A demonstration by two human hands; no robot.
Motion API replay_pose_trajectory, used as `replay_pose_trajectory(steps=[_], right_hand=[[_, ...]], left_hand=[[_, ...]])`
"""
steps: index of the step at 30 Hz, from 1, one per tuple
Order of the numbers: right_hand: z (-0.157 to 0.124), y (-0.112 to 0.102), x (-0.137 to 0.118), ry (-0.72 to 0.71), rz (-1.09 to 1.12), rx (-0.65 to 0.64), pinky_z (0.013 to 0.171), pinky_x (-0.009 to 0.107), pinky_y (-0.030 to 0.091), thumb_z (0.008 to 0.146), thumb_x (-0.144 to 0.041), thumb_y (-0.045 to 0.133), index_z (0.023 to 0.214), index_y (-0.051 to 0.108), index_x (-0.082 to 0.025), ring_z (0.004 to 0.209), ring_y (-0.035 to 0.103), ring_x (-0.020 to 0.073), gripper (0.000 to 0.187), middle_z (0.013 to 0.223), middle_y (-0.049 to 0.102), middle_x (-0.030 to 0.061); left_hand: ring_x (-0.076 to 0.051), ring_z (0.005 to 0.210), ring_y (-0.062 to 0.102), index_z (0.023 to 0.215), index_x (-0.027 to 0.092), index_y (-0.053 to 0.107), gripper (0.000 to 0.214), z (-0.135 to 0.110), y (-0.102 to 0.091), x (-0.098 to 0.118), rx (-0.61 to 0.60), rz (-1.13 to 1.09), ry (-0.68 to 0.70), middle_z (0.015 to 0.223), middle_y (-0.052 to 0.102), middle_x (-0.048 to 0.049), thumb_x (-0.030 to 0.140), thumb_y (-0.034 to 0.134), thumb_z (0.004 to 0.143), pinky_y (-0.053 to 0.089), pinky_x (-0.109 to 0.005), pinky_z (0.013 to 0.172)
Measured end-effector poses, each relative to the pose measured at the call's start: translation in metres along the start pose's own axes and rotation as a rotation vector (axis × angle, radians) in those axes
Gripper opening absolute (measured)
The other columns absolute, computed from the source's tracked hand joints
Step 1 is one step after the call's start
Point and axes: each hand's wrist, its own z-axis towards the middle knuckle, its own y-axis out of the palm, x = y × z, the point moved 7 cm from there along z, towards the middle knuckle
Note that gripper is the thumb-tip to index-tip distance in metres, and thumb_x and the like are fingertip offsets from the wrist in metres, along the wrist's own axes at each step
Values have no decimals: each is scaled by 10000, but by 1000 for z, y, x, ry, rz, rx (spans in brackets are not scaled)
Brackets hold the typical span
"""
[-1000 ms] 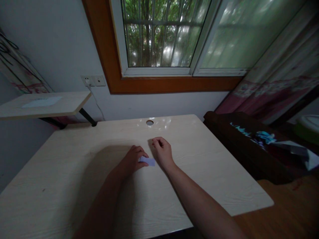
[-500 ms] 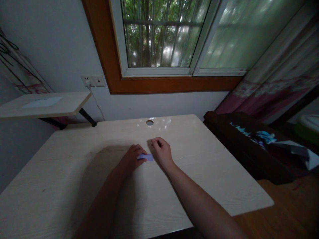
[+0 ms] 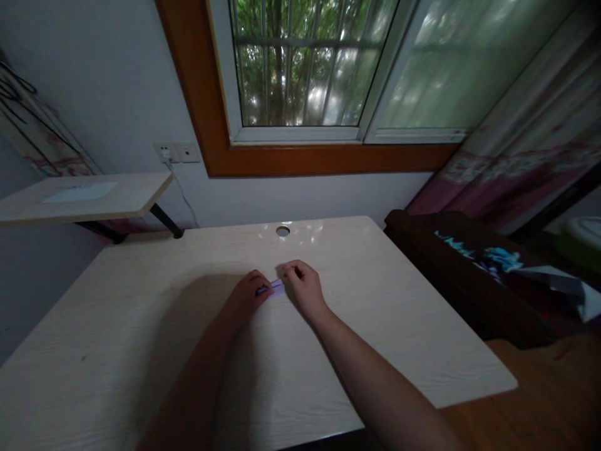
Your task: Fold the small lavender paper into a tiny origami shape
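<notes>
A small folded piece of purple paper (image 3: 278, 288) lies low over the light wood-grain desk (image 3: 394, 326), tilted with its right end higher. My left hand (image 3: 250, 291) pinches its left end between thumb and fingers. A dark line runs along the paper, like a crease or gap between layers. Close by the paper's right end, my right hand (image 3: 303, 285) is closed in a pinch, thumb against fingertips. What those fingertips hold, if anything, is too small to make out.
A round cable hole (image 3: 282, 232) sits near the desk's back edge. At left, a raised shelf (image 3: 141, 188) on black legs bears a paper sheet. Past the desk's right edge stands a dark wooden piece of furniture (image 3: 422, 263) with cloth and papers on it.
The purple paper has tilted, its right end rising toward my right hand, and a dark line now shows along it. My left fingers have shifted slightly; my right hand has barely moved.
</notes>
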Motion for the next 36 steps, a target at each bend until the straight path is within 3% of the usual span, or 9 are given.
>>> replay_pose_trajectory(steps=[9,15,26,36], right_hand=[[2,6,-4,-121,-30,-46,732,293,470,863,-352,633,910,727,-200,811,623,187,185,892,681,54],[-3,18,2,-17,145,-157,764,302,499,878,-410,626,1040,680,-211,810,641,180,262,920,707,48],[-5,19,-1,-27,191,-190,722,277,488,865,-320,618,1057,663,-217,742,601,153,222,875,680,22],[-6,18,-3,-74,102,-193,706,272,469,869,-295,594,1051,688,-207,739,586,155,223,845,666,17]], left_hand=[[-178,800,633,886,207,702,151,1,-19,-17,219,-96,-171,887,707,-33,336,637,843,482,-287,755],[-178,748,634,897,205,711,188,0,-28,-20,317,-154,-260,870,719,-38,366,657,817,488,-285,715],[-180,750,648,865,189,707,253,-1,-15,-21,229,-342,-302,833,730,-32,428,667,790,501,-281,712],[-181,772,656,977,176,668,310,-1,-16,-24,268,-515,-341,846,721,-38,424,667,792,510,-280,712]])
